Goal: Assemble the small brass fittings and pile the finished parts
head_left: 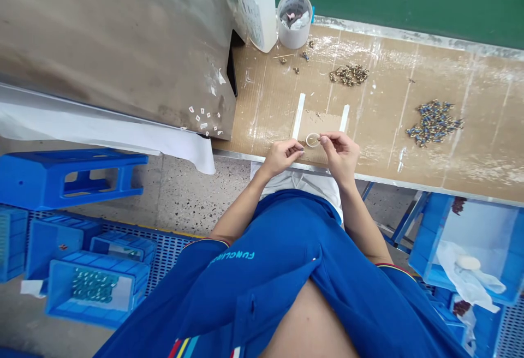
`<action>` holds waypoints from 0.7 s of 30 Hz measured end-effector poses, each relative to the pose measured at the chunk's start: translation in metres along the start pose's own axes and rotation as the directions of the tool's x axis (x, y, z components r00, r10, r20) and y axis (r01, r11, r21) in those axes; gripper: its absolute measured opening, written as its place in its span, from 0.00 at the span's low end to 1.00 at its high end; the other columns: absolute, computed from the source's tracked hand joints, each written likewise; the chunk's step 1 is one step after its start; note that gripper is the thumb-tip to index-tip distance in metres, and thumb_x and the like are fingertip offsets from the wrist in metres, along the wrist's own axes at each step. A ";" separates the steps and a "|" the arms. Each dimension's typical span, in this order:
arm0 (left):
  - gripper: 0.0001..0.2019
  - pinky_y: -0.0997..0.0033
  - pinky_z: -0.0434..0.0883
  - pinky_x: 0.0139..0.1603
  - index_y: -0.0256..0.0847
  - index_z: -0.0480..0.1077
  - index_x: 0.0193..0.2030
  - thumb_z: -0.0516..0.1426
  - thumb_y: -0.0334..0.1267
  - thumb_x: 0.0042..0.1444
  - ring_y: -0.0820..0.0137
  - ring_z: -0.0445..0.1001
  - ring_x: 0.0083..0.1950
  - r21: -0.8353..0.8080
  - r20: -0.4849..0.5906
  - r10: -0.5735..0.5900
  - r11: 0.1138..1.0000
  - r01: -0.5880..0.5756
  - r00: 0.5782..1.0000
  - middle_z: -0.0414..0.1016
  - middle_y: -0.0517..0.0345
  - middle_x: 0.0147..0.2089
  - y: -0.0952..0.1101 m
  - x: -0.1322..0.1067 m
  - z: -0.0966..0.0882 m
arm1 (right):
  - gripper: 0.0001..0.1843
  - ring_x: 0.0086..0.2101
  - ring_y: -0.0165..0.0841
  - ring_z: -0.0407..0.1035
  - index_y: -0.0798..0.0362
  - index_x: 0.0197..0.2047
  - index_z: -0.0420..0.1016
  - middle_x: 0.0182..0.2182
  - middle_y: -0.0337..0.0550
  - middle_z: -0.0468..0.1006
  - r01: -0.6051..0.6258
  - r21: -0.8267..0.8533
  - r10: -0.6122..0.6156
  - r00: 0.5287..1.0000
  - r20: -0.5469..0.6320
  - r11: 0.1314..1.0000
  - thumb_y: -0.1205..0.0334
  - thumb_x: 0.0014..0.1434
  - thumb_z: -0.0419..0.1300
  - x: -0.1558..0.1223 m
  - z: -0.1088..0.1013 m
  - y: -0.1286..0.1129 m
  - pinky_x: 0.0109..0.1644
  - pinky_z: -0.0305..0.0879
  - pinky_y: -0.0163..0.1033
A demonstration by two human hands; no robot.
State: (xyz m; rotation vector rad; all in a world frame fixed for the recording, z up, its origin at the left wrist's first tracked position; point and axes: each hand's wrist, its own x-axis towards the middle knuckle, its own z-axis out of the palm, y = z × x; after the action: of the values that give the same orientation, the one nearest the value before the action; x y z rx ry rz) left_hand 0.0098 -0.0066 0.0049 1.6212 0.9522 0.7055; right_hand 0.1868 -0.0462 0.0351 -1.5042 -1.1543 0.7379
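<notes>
Both hands meet at the near edge of the cardboard-covered bench (409, 145). My right hand (339, 153) is closed, its fingertips pinching a small white roll of tape (313, 139). My left hand (282, 156) is closed too, fingertips pinched just left of the roll, on something too small to make out. Two white tape strips (298, 116) lie on the cardboard just beyond the hands.
Piles of small brass and blue fittings (434, 122) and brass parts (350, 74) lie on the bench. A white bottle (256, 3) and plastic cup (294, 19) stand at the back. A metal machine (123, 41) fills the left. Blue bins (94, 287) and a blue stool (69, 175) are on the floor.
</notes>
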 end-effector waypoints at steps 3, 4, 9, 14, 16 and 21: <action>0.06 0.77 0.65 0.27 0.37 0.75 0.34 0.62 0.37 0.58 0.76 0.68 0.24 -0.003 0.004 0.014 1.000 -0.014 1.000 0.75 0.61 0.26 -0.002 0.000 0.000 | 0.16 0.34 0.34 0.79 0.49 0.36 0.81 0.33 0.42 0.85 0.010 0.000 -0.010 0.999 0.031 1.000 0.44 0.62 0.64 -0.005 0.004 -0.004 0.38 0.75 0.41; 0.06 0.77 0.65 0.27 0.37 0.74 0.34 0.62 0.37 0.59 0.76 0.68 0.24 -0.002 0.004 0.016 1.000 -0.016 1.000 0.75 0.61 0.26 -0.002 0.000 0.000 | 0.16 0.33 0.34 0.79 0.49 0.36 0.81 0.33 0.42 0.85 0.014 -0.001 -0.014 0.999 0.039 1.000 0.45 0.62 0.64 -0.006 0.006 -0.004 0.38 0.75 0.41; 0.07 0.76 0.65 0.27 0.37 0.74 0.34 0.62 0.39 0.58 0.76 0.67 0.24 0.017 0.005 -0.010 1.000 0.010 1.000 0.75 0.61 0.26 -0.002 0.000 0.000 | 0.13 0.33 0.34 0.79 0.49 0.36 0.81 0.33 0.43 0.85 0.022 -0.030 -0.021 0.998 0.061 0.999 0.49 0.63 0.64 -0.007 0.008 -0.002 0.37 0.75 0.40; 0.07 0.76 0.65 0.27 0.37 0.74 0.33 0.62 0.39 0.58 0.76 0.67 0.24 0.011 0.010 -0.013 1.000 0.013 1.000 0.74 0.61 0.26 0.000 0.000 -0.001 | 0.11 0.33 0.34 0.78 0.48 0.36 0.82 0.33 0.41 0.85 0.029 -0.058 -0.024 0.996 0.085 0.998 0.52 0.63 0.64 -0.008 0.009 0.000 0.37 0.74 0.40; 0.07 0.76 0.64 0.27 0.37 0.74 0.33 0.61 0.39 0.58 0.76 0.67 0.24 0.006 0.011 -0.012 1.000 0.012 1.000 0.74 0.61 0.26 0.000 0.000 -0.001 | 0.10 0.32 0.34 0.78 0.48 0.36 0.82 0.32 0.41 0.85 0.040 -0.082 -0.033 0.995 0.093 0.996 0.52 0.63 0.64 -0.008 0.009 0.001 0.37 0.74 0.40; 0.06 0.76 0.64 0.28 0.37 0.73 0.33 0.61 0.37 0.58 0.76 0.66 0.24 0.000 0.020 -0.016 1.000 0.016 1.000 0.74 0.61 0.27 0.001 0.000 -0.001 | 0.10 0.31 0.33 0.77 0.48 0.36 0.82 0.32 0.40 0.85 0.080 -0.133 -0.066 0.992 0.106 0.988 0.53 0.64 0.63 -0.009 0.008 -0.001 0.36 0.73 0.39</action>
State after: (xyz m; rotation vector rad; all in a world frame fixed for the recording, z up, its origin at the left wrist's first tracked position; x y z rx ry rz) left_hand 0.0094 -0.0061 0.0059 1.6164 0.9499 0.6778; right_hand 0.1759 -0.0517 0.0328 -1.5432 -1.3532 0.7039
